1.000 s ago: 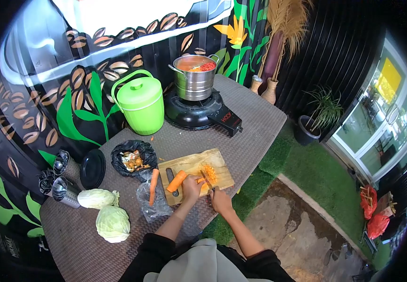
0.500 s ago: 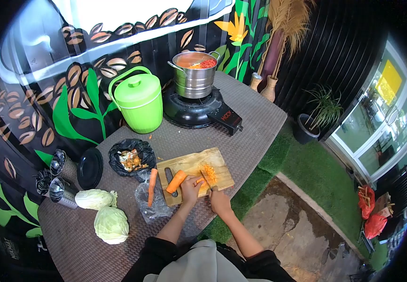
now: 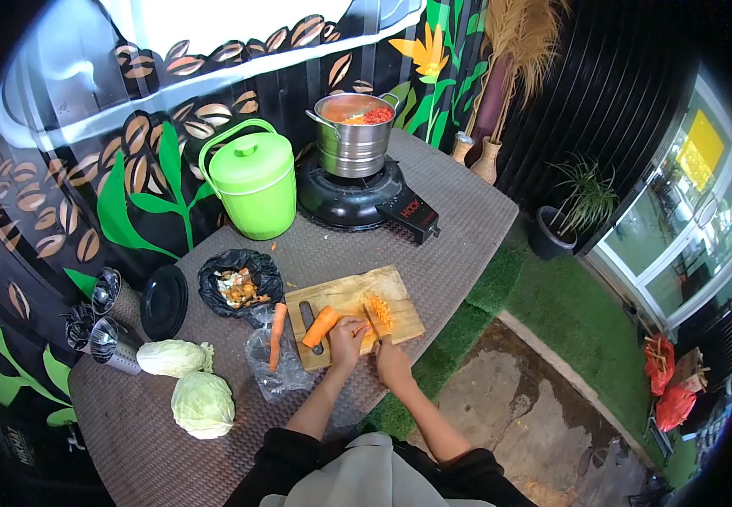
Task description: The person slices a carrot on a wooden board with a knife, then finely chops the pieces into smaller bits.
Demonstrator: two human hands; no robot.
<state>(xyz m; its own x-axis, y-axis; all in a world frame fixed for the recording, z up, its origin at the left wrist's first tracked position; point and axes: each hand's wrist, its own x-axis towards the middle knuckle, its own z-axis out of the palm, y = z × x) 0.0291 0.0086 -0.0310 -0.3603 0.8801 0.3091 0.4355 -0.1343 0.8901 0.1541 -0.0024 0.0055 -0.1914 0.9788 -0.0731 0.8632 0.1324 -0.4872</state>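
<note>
My right hand [image 3: 394, 362] is closed round the handle of a knife [image 3: 372, 318], whose blade stands over the wooden cutting board [image 3: 345, 296]. On the board's left part, my left hand [image 3: 348, 340] pinches a strip of carrot [image 3: 366, 330] beside the blade. Small diced carrot [image 3: 380, 311] lies just beyond the knife. A thick carrot piece [image 3: 321, 326] rests left of my left hand, near the board's dark handle slot. Another carrot [image 3: 277, 336] lies off the board on a clear plastic bag [image 3: 266, 363].
Two cabbages [image 3: 203, 406] and metal utensil holders [image 3: 115, 345] are at the left. Behind the board are a black bag of peelings [image 3: 241, 283], a green bucket [image 3: 253, 184], and a stove [image 3: 351, 198] bearing a steel pot [image 3: 353, 148]. The table edge [image 3: 467, 291] runs along the right.
The whole view has shifted slightly. Both hands stay at the board in nearly the same pose, with the knife beside the left fingers.
</note>
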